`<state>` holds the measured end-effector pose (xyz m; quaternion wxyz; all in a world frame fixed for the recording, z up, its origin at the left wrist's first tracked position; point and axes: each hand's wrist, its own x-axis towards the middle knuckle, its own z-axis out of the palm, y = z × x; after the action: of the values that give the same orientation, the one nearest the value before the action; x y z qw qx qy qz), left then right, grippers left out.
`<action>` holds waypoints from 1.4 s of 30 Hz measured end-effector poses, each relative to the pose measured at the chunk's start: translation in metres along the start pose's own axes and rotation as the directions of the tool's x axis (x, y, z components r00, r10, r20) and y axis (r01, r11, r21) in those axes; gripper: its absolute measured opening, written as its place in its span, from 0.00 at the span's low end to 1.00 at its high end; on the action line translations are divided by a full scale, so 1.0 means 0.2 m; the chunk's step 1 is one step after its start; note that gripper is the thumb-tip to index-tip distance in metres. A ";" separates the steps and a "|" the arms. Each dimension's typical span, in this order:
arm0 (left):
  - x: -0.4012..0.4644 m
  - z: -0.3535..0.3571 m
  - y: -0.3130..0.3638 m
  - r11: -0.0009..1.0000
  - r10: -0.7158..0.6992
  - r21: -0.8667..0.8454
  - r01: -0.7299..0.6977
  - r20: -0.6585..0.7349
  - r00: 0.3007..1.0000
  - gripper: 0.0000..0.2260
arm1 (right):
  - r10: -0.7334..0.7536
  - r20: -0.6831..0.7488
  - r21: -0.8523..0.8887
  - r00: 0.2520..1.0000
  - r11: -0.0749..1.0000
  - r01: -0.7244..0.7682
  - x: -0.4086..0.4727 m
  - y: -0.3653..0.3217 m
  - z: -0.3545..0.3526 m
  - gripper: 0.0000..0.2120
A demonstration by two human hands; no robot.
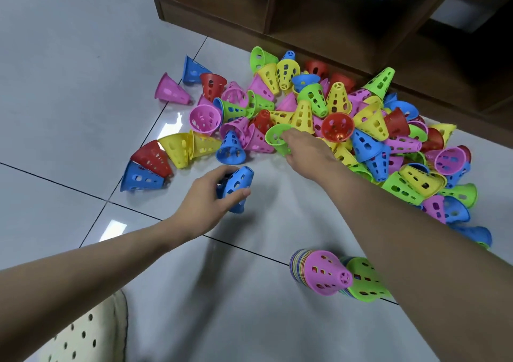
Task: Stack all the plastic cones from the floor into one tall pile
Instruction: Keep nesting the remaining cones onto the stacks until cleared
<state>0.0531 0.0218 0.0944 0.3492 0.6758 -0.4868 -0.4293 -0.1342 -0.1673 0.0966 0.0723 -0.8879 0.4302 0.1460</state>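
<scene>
The left hand (206, 195) has its fingers and thumb curled round a blue perforated plastic cone (236, 188), held just above the grey tiled floor (69, 84). The right hand (302, 150) reaches into the loose heap of multicoloured perforated plastic cones (347, 117) lying against the dark wooden shelf unit (333, 14); its fingers are closed on the rim of a green perforated plastic cone (277, 139) at the near edge of the heap. A started stack topped by a pink perforated plastic cone (324, 275) lies near the person, partly under the right forearm, with a second nested group topped by a green cone (366, 281) touching it; whether these form one pile or two cannot be determined. Most cones remain unstacked, and several lie apart on the left. Probable faults from this point: lifting the green cone may drag neighbouring cones with it, since many are interlocked or nested at odd angles; the right forearm passes directly over the started stack and may topple it on withdrawal; a cone pressed on tilted may jam and lean the pile.
</scene>
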 end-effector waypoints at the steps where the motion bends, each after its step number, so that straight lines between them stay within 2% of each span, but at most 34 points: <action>1: 0.02 0.00 -0.01 1.000 -0.019 -0.018 0.019 -0.009 1.000 0.18 | 0.022 0.002 0.004 1.000 1.000 -0.022 0.00 0.00 0.01 0.19; 3: 0.05 -0.02 -0.02 0.998 -0.049 -0.044 0.048 -0.021 0.999 0.23 | 0.054 -0.020 0.031 0.998 0.998 -0.053 -0.01 0.01 0.03 0.13; 5: 0.07 -0.03 -0.02 0.997 -0.054 -0.059 0.052 -0.038 0.998 0.25 | 0.066 -0.063 0.119 0.996 0.991 -0.058 -0.04 0.02 0.04 0.12; 9: 0.05 0.00 0.05 0.993 -0.021 -0.117 0.014 -0.055 0.998 0.18 | 0.167 -0.185 0.356 0.968 0.930 -0.092 -0.15 0.06 0.05 0.14; 12: 0.01 0.04 0.12 0.986 -0.007 -0.166 0.006 -0.008 1.000 0.15 | 0.267 -0.175 0.522 0.948 0.841 -0.140 -0.25 0.13 0.06 0.11; 14: -0.01 0.07 0.15 0.984 0.001 -0.179 0.004 0.026 1.000 0.14 | 0.324 -0.186 0.601 0.928 0.784 -0.154 -0.33 0.17 0.05 0.16; 17: -0.05 0.11 0.20 0.985 0.009 -0.175 0.002 0.061 0.998 0.14 | 0.360 -0.241 0.652 0.901 0.748 -0.125 -0.45 0.18 -0.04 0.16; 23: -0.19 0.20 0.34 0.969 0.056 -0.247 -0.021 0.138 0.989 0.15 | 0.274 -0.258 0.710 0.926 0.704 -0.010 -0.71 0.21 -0.18 0.30; 27: -0.30 0.27 0.41 0.956 0.125 -0.288 -0.053 0.238 0.963 0.16 | 0.319 -0.174 0.741 0.932 0.666 -0.090 -0.88 0.25 -0.20 0.37; 30: -0.36 0.33 0.46 0.942 0.147 -0.330 -0.059 0.249 0.957 0.16 | 0.344 -0.132 0.740 0.929 0.658 -0.138 -1.02 0.28 -0.21 0.40; 36: -0.45 0.42 0.49 0.928 0.242 -0.347 -0.138 0.275 0.931 0.15 | 0.375 -0.056 0.726 0.925 0.652 -0.220 -1.28 0.32 -0.26 0.37; 42: -0.46 0.51 0.45 0.938 0.341 -0.193 -0.287 0.370 0.864 0.15 | 0.332 0.132 0.656 0.934 0.677 -0.333 -1.49 0.29 -0.29 0.33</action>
<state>-0.0881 0.0800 0.1567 0.3519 0.4613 -0.6218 -0.5260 -0.3431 0.0038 0.2473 0.3581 -0.7090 0.6075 -0.0065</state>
